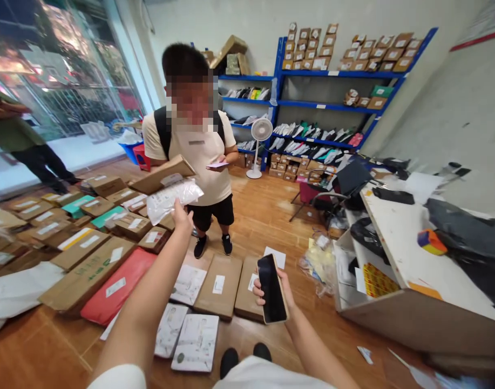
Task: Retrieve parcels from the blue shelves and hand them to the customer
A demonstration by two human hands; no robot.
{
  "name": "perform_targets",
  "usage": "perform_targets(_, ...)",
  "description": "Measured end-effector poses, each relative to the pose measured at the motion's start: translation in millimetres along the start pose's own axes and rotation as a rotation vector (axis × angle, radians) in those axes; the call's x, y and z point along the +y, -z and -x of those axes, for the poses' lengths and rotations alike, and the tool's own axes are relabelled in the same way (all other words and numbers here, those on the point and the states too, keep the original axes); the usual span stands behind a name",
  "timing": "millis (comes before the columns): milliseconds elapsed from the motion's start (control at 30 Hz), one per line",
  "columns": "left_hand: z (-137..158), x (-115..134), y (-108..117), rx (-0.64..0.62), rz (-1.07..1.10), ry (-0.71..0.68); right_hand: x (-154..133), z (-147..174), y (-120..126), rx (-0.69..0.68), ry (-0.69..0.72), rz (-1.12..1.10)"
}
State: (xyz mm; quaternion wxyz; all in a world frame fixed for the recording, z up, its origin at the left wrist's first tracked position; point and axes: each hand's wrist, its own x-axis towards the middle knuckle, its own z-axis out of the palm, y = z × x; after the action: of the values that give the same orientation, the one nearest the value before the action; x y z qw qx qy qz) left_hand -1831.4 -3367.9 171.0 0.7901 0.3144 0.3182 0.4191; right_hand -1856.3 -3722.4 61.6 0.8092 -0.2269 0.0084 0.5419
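My left hand (182,217) is stretched forward, its fingers closed on the edge of a white plastic mailer bag (172,199). The bag is in front of a person (190,156) who stands facing me. A flat cardboard box (164,174) is right behind the bag, at that person's side; whether they grip it is hidden. Their other hand (228,160) holds a thin pale object, perhaps a phone. Nearer to me, my right hand (285,289) is wrapped round a smartphone (271,287) with a dark screen, above two flat cardboard boxes (218,286) on the floor.
Many parcels (89,237) cover the floor at left, among them a red mailer bag (120,283). White printed packages (196,341) lie near my feet. Blue shelves (320,105) with parcels, a standing fan (262,132), a chair (320,197) and a white desk (393,232) are beyond and right.
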Motion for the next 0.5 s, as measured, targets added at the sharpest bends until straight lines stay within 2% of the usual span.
perform_targets(100,20,-14,27,-0.063,0.032,0.029,-10,3,-8,-0.076,-0.034,-0.004)
perform_targets(167,18,-12,34,-0.086,0.041,0.078,-13,4,-11,-0.13,-0.067,-0.009)
perform_targets(267,-8,6,26,-0.017,0.025,0.118,-14,0,-9,-0.184,-0.105,-0.025)
perform_targets(367,-38,18,19,0.055,-0.026,0.109,-8,-2,-3,-0.183,-0.115,-0.047)
perform_targets(433,-52,13,26,0.065,-0.07,0.109,-4,-1,5,-0.153,-0.106,-0.057)
perform_targets(500,-58,0,43,0.068,-0.125,0.132,-1,1,14,-0.114,-0.1,-0.064)
